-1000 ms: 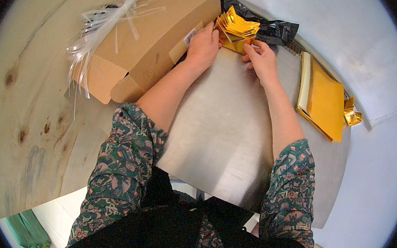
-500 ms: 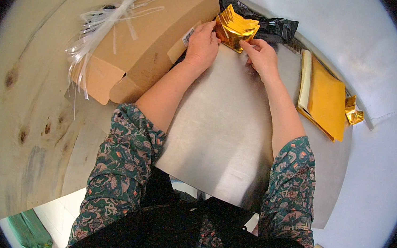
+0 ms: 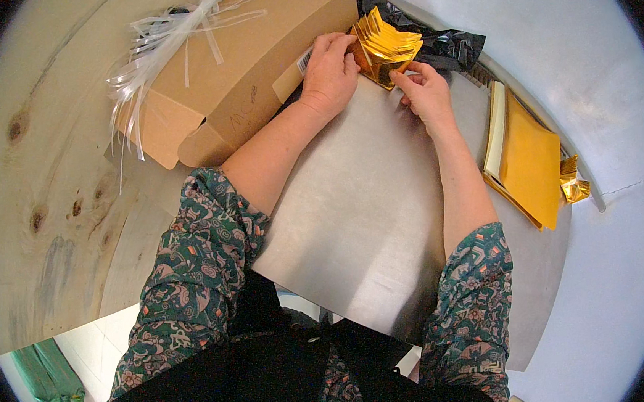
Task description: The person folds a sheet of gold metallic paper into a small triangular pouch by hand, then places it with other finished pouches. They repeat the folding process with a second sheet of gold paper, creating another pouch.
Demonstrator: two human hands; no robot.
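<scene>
A bundle of shiny folded gold foil paper (image 3: 386, 42), its layers fanned in pleats along the top, stands at the far end of the metal sheet (image 3: 352, 191). My left hand (image 3: 329, 76) is curled at the bundle's left end, fingertips against the foil and partly hidden. With thumb and fingers, my right hand (image 3: 426, 94) pinches the near right corner. Both forearms stretch forward over the sheet. Close by my left hand is a large brown cardboard box (image 3: 248, 62).
White plastic straps (image 3: 185, 33) lie tangled on the box. Crumpled black plastic (image 3: 450, 48) sits behind the foil. At right are a stack of yellow paper (image 3: 529, 156) and a small gold foil piece (image 3: 574, 180). A wooden board (image 3: 53, 186) spans the left.
The gold bundle has tilted a little and its near corner sits slightly lower. Both hands hold nearly the same places.
</scene>
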